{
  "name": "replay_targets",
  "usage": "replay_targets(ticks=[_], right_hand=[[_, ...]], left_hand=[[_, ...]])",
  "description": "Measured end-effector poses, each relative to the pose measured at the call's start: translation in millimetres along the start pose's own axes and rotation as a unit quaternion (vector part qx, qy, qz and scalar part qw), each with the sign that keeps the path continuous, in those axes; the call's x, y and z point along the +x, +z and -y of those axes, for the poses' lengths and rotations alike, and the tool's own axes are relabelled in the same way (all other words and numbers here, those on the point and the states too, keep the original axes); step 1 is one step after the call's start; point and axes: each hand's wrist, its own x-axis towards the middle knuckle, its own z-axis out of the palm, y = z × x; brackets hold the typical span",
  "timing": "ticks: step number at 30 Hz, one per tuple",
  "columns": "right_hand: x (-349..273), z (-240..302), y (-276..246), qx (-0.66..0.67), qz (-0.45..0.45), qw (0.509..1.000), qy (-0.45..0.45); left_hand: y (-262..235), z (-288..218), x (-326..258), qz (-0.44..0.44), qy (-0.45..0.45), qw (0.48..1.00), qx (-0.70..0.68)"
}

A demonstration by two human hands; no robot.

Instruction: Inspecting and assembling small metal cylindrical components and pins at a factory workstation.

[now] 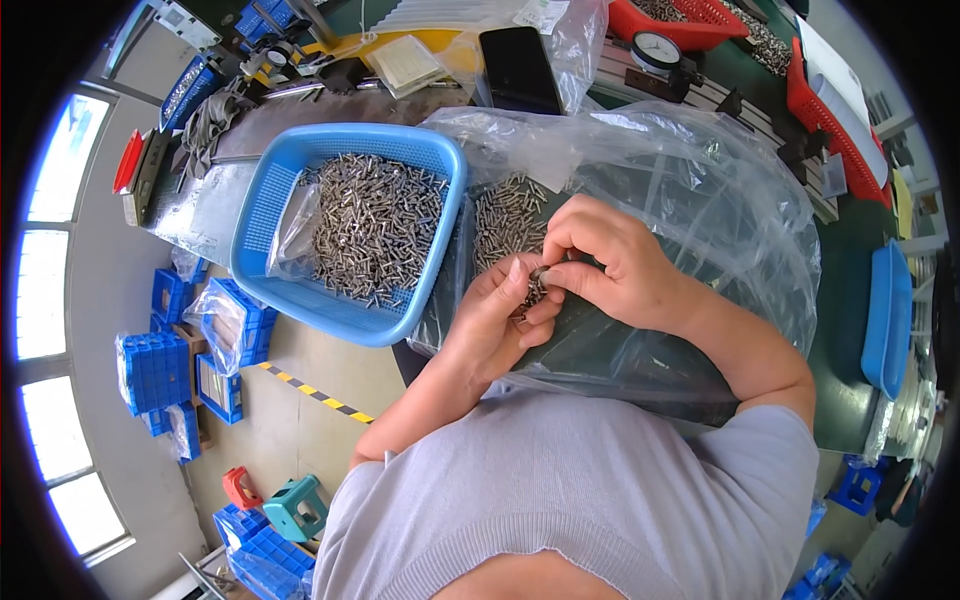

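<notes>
Close in front of my body, both hands meet over a plastic-covered work surface. Fingers curled, my left hand (490, 325) holds several small metal pins (535, 292). My right hand (620, 262) pinches thumb and forefinger together at the same pins, touching the left fingertips; the exact piece in the pinch is mostly hidden. Just beyond the hands lies a loose pile of metal pins (508, 222). To the left stands a blue plastic basket (330, 318) holding a large heap of similar pins (385, 230) and a clear plastic bag (297, 232) along its left side.
Clear plastic sheeting (740, 200) spreads to the right. A black phone (520, 70) lies at the back, with a dial gauge (656, 52) farther right. Red baskets (835, 125) and a blue tray (888, 320) line the right side. Blue crates (155, 372) stand on the floor at left.
</notes>
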Motion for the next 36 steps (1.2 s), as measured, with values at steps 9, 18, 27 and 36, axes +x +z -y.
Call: replay_targets(ticks=[9, 18, 27, 36], right_hand=[[-1, 3, -10, 0.066, -0.023, 0.997, 0.016], [-5, -15, -2, -0.012, -0.033, 0.999, 0.02], [-6, -13, 4, -0.057, -0.029, 0.998, 0.019], [-5, -14, 4, -0.065, -0.01, 0.998, 0.005]], left_hand=[[7, -1, -2, 0.033, 0.061, 0.997, -0.023], [20, -11, -5, 0.085, 0.118, 0.989, -0.016], [34, -48, -29, 0.073, 0.123, 0.986, -0.088], [18, -145, -32, -0.042, 0.373, 0.866, 0.332]])
